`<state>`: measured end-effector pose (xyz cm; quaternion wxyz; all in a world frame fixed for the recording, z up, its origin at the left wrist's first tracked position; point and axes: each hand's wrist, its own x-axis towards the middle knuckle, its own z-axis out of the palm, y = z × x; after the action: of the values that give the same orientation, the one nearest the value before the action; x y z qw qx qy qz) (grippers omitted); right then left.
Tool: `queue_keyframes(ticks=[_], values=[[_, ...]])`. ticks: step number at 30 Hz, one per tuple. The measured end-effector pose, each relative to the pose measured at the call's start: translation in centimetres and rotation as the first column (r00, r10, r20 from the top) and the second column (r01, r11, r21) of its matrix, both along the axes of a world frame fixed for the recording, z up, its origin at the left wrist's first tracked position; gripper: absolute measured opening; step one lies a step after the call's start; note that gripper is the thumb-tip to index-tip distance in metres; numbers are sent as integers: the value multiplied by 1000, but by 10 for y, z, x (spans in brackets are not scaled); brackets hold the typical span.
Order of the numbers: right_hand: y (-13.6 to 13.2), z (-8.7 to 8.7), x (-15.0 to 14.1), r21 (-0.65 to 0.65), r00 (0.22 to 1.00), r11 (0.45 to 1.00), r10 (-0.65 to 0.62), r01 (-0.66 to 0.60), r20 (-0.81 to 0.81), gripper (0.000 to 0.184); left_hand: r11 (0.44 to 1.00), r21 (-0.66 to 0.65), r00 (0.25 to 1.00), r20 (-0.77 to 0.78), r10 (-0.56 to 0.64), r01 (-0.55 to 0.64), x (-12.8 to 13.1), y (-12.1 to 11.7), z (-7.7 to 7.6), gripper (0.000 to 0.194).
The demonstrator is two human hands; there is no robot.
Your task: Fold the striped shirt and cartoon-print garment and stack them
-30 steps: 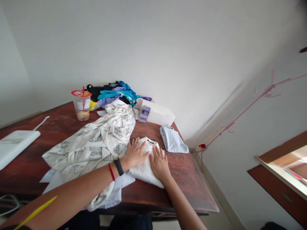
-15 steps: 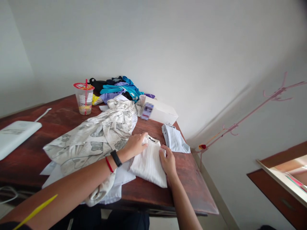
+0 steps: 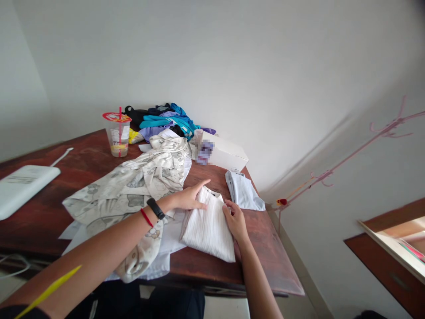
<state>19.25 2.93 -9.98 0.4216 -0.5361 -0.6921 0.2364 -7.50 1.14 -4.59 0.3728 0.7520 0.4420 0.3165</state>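
Observation:
A folded white ribbed garment (image 3: pixel 208 226) lies near the front edge of a dark red wooden table (image 3: pixel 259 239). My left hand (image 3: pixel 187 197) rests on the garment's upper left corner, fingers stretched out flat. My right hand (image 3: pixel 235 219) is at its right edge, fingers curled onto the fabric's side. Left of the garment spreads a cream cloth with a grey bear print (image 3: pixel 133 188), lying over white fabric (image 3: pixel 168 248).
A folded pale blue garment (image 3: pixel 243 190) lies to the right, beside a white box (image 3: pixel 224 154). Behind are a heap of blue, purple and black clothes (image 3: pixel 162 122), a plastic cup with a red straw (image 3: pixel 118 134) and a white flat device (image 3: pixel 21 188) at left.
Both hands lay flat on top of the white garment; they then moved to its upper corners, and now the left hand lies stretched at the left corner while the right grips the right edge.

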Motion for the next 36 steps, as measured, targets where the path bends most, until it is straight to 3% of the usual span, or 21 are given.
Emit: queue_keyframes(ticks=[3, 7, 10, 13, 17, 22, 27, 32, 34, 36], values=[[0, -1, 0, 47, 1000, 999, 2, -2, -12, 48, 993, 112, 997, 67, -36, 28, 6, -2, -1, 98], [0, 1, -1, 41, 999, 999, 18, -16, -51, 48, 978, 206, 973, 227, -35, -13, 20, -8, 3, 60], [-2, 6, -3, -3, 993, 1000, -13, 12, -118, 52, 973, 220, 938, 348, -13, -68, 27, -11, 6, 38], [-5, 12, -6, -54, 979, 998, -2, -9, -205, 52, 978, 173, 891, 454, 23, -114, 30, -11, 9, 28], [-6, 17, -6, -143, 940, 987, 14, -67, -340, 51, 983, 103, 838, 540, 72, -151, 28, -8, 12, 22], [-9, 26, -4, -316, 816, 943, -105, -99, -569, 60, 988, 77, 843, 533, 76, -137, 28, -10, 16, 24], [-20, 38, -4, -339, 751, 883, 23, -324, -659, 59, 961, 28, 824, 522, 220, -275, 27, -5, 14, 23], [-31, 43, -5, -355, 756, 820, 136, -448, -641, 94, 933, -63, 808, 482, 338, -353, 23, 5, 3, 23], [-32, 44, -6, -342, 763, 797, 214, -497, -610, 85, 929, -123, 816, 448, 366, -349, 22, 7, -3, 25], [-30, 42, -6, -334, 797, 822, 220, -462, -562, 63, 927, -184, 831, 411, 374, -327, 21, 9, -9, 28]])
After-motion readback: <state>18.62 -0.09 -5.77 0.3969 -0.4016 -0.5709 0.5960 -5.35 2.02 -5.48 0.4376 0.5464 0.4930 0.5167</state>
